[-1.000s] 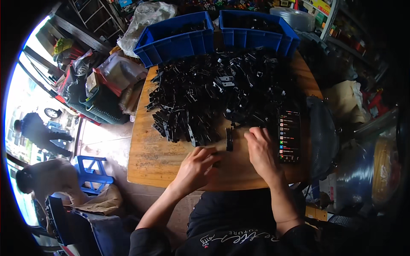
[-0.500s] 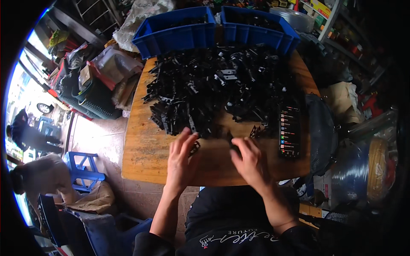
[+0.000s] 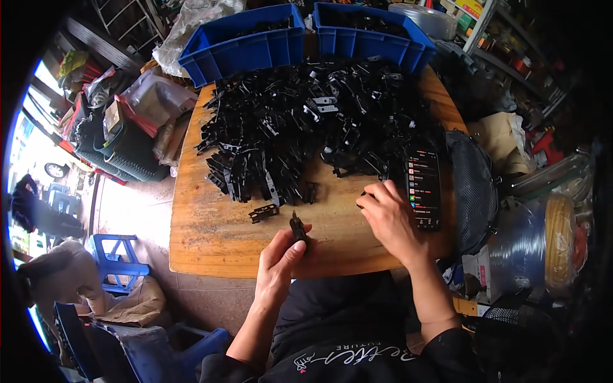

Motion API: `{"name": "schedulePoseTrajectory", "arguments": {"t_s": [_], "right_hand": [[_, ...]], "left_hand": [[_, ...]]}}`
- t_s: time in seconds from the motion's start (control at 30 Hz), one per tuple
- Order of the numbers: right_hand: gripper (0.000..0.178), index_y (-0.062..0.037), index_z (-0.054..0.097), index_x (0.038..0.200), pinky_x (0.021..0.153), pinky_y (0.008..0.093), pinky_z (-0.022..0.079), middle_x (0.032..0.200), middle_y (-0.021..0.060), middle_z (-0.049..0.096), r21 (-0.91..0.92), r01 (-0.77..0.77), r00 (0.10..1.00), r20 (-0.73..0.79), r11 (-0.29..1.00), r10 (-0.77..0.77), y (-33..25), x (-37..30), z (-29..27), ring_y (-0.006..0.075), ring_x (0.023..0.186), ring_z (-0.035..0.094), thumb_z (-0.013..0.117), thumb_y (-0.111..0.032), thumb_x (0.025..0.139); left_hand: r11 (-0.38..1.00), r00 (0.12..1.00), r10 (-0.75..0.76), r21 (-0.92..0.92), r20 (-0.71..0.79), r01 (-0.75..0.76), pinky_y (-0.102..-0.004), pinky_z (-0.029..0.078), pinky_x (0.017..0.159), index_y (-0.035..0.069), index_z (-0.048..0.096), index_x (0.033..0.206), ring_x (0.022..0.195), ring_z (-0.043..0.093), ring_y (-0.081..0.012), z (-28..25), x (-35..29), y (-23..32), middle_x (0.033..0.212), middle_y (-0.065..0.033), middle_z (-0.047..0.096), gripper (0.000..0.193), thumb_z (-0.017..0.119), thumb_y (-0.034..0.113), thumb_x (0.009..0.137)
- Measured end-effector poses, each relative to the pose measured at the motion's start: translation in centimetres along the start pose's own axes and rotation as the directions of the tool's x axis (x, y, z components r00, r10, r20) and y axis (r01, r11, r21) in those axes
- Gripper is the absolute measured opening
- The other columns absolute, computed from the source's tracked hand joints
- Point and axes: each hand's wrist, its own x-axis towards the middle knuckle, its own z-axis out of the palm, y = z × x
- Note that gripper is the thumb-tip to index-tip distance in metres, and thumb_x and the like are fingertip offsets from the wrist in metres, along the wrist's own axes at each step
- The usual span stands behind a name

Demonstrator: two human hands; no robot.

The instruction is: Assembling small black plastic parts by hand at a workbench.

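A slim black plastic part (image 3: 296,231) points away from me near the table's front edge. My left hand (image 3: 280,255) is closed round it, thumb on top. To the right, my right hand (image 3: 391,217) hovers over the wood with its fingers curled together. A dark bit of a black part (image 3: 364,196) shows at those fingertips, mostly hidden. One loose black openwork piece (image 3: 263,213) lies beyond my left hand. Farther back spreads a big heap of black plastic parts (image 3: 287,121), with a few grey pieces (image 3: 324,104) among them.
Two blue bins (image 3: 239,54) (image 3: 377,48) with black parts stand at the table's far edge. A lit phone (image 3: 424,191) lies at the right, beside a dark mesh bag (image 3: 471,185). A blue plastic stool (image 3: 117,262) is on the floor at left.
My left hand has closed on a black part and turned thumb-up. My right hand has shifted right and closed its fingers. The loose openwork piece now shows on the wood at left.
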Motion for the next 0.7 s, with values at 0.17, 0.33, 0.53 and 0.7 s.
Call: {"name": "schedulePoseTrajectory", "arguments": {"t_s": [0.17,0.33,0.53,0.7], "right_hand": [[0.009,-0.0001,0.057,0.089,0.063,0.0217,0.047,0.086,0.0055,0.06,0.691,-0.209,0.939,-0.054,0.692,0.338,-0.7,-0.1,-0.4,0.0111,0.071,0.058,0.06,-0.001,0.081],[0.009,-0.0015,0.053,0.091,0.065,0.0213,0.049,0.079,0.0029,0.059,0.965,-0.251,0.866,0.187,0.079,0.464,-0.8,-0.9,1.3,0.0089,0.067,0.058,0.058,-0.005,0.084],[0.011,-0.0048,0.054,0.08,0.052,0.0186,0.041,0.069,-0.0009,0.054,0.96,-0.233,0.822,0.108,0.157,0.559,-0.8,-1.1,1.6,0.0056,0.057,0.051,0.061,-0.012,0.084],[0.016,-0.004,0.052,0.076,0.051,0.017,0.037,0.062,-0.0043,0.05,0.781,-0.278,0.835,-0.091,0.559,0.542,-0.6,-1.3,2.0,0.0016,0.056,0.045,0.064,-0.012,0.083]], "left_hand": [[0.996,0.994,0.086,0.043,-0.061,-0.083,-0.029,0.046,0.075,-0.004,0.048,0.117,0.082,0.058,-0.0188,-1.4,-0.1,0.1,0.092,-0.0128,0.06,0.036,0.054,0.015,0.087],[0.994,0.999,0.054,-0.091,0.0,-0.054,-0.0282,0.046,0.073,0.003,0.036,0.128,0.079,0.058,-0.0168,-1.5,-0.4,0.6,0.091,-0.0127,0.06,0.047,0.055,0.02,0.088],[0.988,0.999,0.039,-0.149,0.038,-0.033,-0.0283,0.049,0.069,0.002,0.041,0.124,0.073,0.059,-0.0168,-1.2,-0.1,-0.1,0.094,-0.0134,0.061,0.041,0.054,0.02,0.09],[0.981,1.0,0.013,-0.191,0.024,-0.008,-0.0305,0.051,0.063,0.0,0.048,0.117,0.07,0.061,-0.0211,-0.5,0.7,0.2,0.098,-0.0201,0.061,0.032,0.049,0.018,0.091]]}}
